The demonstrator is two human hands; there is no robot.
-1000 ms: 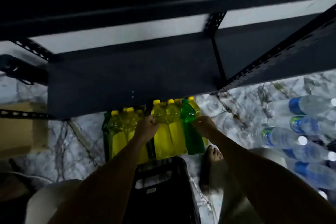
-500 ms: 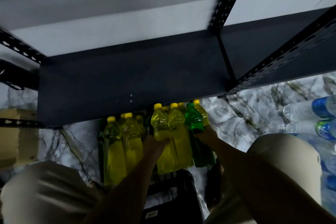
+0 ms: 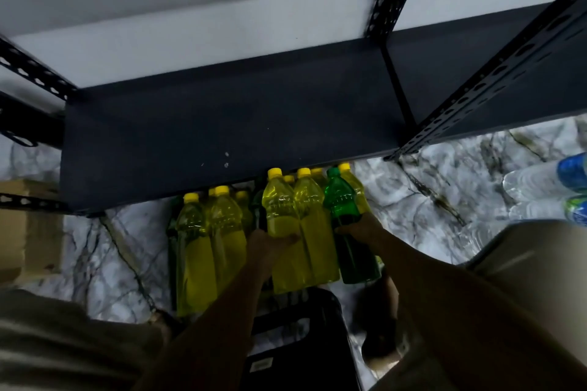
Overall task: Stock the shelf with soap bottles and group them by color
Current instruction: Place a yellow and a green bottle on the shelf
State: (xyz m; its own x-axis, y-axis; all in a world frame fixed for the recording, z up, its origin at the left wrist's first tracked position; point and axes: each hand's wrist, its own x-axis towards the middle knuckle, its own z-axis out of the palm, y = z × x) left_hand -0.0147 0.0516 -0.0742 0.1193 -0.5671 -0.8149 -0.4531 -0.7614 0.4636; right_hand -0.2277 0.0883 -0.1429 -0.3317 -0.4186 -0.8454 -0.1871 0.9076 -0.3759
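A dark metal shelf [image 3: 222, 124] fills the middle of the view, its board bare. Below its front edge several yellow soap bottles [image 3: 197, 251] with yellow caps stand packed together, with a green soap bottle [image 3: 344, 200] at their right end. My left hand [image 3: 270, 244] grips a yellow bottle [image 3: 281, 209] near the middle of the group. My right hand [image 3: 362, 228] curls round the green bottle's body. A darker green bottle [image 3: 171, 225] is half hidden at the left end.
A black plastic crate [image 3: 295, 346] sits below the bottles between my knees. Clear water bottles with blue labels [image 3: 546, 178] lie on the marble floor at the right. A cardboard box [image 3: 28, 225] stands at the left. Perforated shelf posts [image 3: 495, 73] frame the shelf.
The camera has tilted and drawn closer, so the bottles look larger. Both hands have slid from the bottle necks down onto the bodies and keep their hold.
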